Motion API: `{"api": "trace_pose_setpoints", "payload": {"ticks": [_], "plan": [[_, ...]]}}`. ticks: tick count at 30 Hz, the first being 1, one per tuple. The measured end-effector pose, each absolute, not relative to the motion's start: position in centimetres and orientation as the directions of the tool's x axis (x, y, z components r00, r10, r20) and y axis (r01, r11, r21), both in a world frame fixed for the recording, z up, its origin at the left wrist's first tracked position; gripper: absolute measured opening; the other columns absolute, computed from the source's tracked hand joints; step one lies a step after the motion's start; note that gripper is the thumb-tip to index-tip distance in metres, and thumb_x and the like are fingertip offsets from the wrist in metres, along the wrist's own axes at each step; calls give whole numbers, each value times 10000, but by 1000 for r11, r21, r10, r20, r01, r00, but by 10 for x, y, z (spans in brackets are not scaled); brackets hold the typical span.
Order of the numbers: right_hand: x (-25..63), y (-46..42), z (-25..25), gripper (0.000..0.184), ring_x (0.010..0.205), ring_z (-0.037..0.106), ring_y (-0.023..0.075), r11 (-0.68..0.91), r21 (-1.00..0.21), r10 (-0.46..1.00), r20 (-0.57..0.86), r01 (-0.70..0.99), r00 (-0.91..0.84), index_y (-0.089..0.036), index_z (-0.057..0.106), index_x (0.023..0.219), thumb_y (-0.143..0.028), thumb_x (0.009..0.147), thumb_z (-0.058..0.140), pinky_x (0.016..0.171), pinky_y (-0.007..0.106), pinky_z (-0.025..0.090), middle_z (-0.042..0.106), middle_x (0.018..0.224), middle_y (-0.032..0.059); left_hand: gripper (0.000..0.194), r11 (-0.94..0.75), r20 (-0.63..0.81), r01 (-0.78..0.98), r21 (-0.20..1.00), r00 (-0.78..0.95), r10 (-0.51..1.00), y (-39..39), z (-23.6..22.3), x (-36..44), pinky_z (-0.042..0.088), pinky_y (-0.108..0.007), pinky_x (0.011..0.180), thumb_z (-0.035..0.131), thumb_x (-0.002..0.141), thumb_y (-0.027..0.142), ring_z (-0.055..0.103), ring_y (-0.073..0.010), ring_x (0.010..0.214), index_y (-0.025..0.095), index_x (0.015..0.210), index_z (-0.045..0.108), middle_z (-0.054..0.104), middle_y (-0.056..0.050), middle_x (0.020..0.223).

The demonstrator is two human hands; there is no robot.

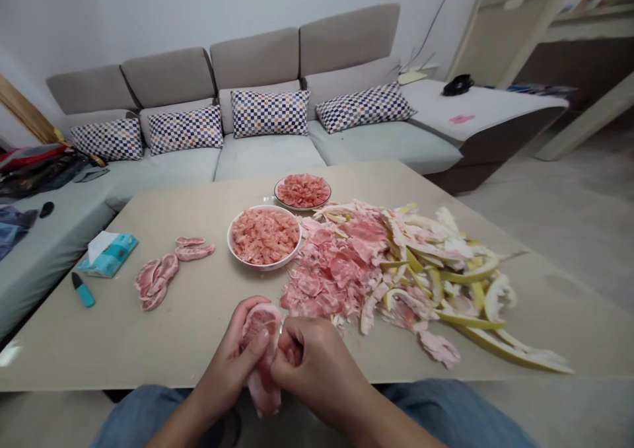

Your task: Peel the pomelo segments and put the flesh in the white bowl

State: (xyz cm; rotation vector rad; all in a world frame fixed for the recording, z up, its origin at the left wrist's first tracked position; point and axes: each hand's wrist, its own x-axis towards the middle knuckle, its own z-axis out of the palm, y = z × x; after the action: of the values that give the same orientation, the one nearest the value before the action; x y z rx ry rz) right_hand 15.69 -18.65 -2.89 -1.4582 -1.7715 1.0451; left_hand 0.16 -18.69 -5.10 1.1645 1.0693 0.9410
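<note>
Fingers (292,352) of the left hand (222,375) and right hand (312,369) grip a pomelo segment (261,349); white bowl (262,267) and plate (276,193) hold pink pulp (264,235).

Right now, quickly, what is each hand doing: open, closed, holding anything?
Left hand: closed around a pink pomelo segment.
Right hand: closed, pinching the same segment's edge.

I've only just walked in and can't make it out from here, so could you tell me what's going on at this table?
A seated person holds a pink pomelo segment in their left hand, while their right hand pinches at its edge. Ahead on the table, a white bowl and a plate hold pink pulp. A heap of pink membrane and yellow rind lies to the right, and a few pink segments lie to the left.
</note>
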Motion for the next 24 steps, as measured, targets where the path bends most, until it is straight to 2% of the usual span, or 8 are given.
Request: {"api": "trace_pose_setpoints", "payload": {"ticks": [3,5,7,10,13,16,20,24], "plan": [[159,-186,-29,164,440,391,70,126,-867,977,24,482,-212,-186,447,496,-71,592,515,442,186,253,459,464,-60,350,293,-230,-209,933,281,932,-187,-51,2,464,-256,827,638,860,360,621,-200,959,239,1180,562,654,-35,1025],[168,-180,-26,145,442,399,77,164,-858,983,103,486,-151,-190,460,500,-93,592,515,448,192,265,461,463,-57,315,410,-316,-309,858,311,896,-186,-49,0,482,-213,657,658,843,337,626,-144,737,223,1129,591,637,-9,850],[187,-170,-19,112,459,432,96,167,-852,985,165,495,-49,-194,505,529,-146,630,516,460,200,298,485,477,-44,267,506,-388,-379,775,346,854,-185,-48,-2,405,-168,454,638,851,326,528,-82,511,209,1088,601,569,19,718],[222,-152,-9,121,492,478,121,142,-823,971,224,549,85,-199,542,582,-235,692,508,481,217,340,546,528,-22,210,546,-381,-457,702,407,830,-180,-48,-5,291,-144,318,577,874,305,391,-41,386,197,1052,599,528,22,717],[250,-138,-8,214,484,455,127,128,-689,935,324,714,145,-212,468,560,-274,765,459,490,234,315,486,497,-30,201,569,-341,-494,657,478,809,-176,-51,-4,292,-136,294,523,896,318,368,-31,374,193,1034,599,539,6,770],[263,-131,-16,342,491,471,141,53,-489,941,317,871,120,-211,425,535,-333,854,420,492,256,279,506,508,-8,237,615,-346,-510,601,528,776,-172,-55,-4,285,-126,290,485,917,362,372,-28,378,192,1034,602,549,-5,792],[271,-129,-26,245,604,610,199,2,-246,978,205,969,50,-211,627,711,-272,874,454,500,272,290,683,707,51,329,675,-336,-508,535,605,722,-169,-58,-5,263,-119,273,458,930,413,318,-14,364,134,875,623,521,-5,741],[275,-131,-25,208,686,681,265,-78,-154,982,161,985,103,-228,711,799,-277,862,519,500,289,330,739,778,75,400,719,-307,-472,510,680,665,-166,-60,-7,238,-111,264,405,954,421,254,-19,352,114,807,615,454,23,627]]}}
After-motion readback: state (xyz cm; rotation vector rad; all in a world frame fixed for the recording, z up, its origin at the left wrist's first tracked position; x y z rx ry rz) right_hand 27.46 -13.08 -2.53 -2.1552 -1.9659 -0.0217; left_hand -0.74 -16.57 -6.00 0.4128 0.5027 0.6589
